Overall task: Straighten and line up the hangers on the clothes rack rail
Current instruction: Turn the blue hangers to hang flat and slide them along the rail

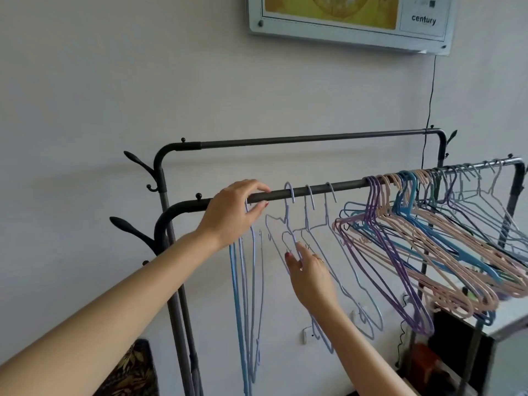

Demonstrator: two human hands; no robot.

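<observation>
A dark metal clothes rack has a near rail (pixel 343 186) running left to right. My left hand (pixel 233 211) is curled over the rail's left part, fingers closed on the hook of a light blue hanger (pixel 243 295) that hangs edge-on below. Three pale lavender hangers (pixel 311 221) hang spaced apart just to its right. My right hand (pixel 310 274) pinches the shoulder wire of one of them from below. Farther right, several purple, pink and blue hangers (pixel 423 232) crowd together, tilted and overlapping.
A second, higher rail (pixel 311 137) runs behind, bare. Coat hooks (pixel 134 228) stick out from the rack's left post. A framed picture (pixel 348 18) hangs on the wall with a black cord below it. A shelf unit (pixel 500 324) stands at lower right.
</observation>
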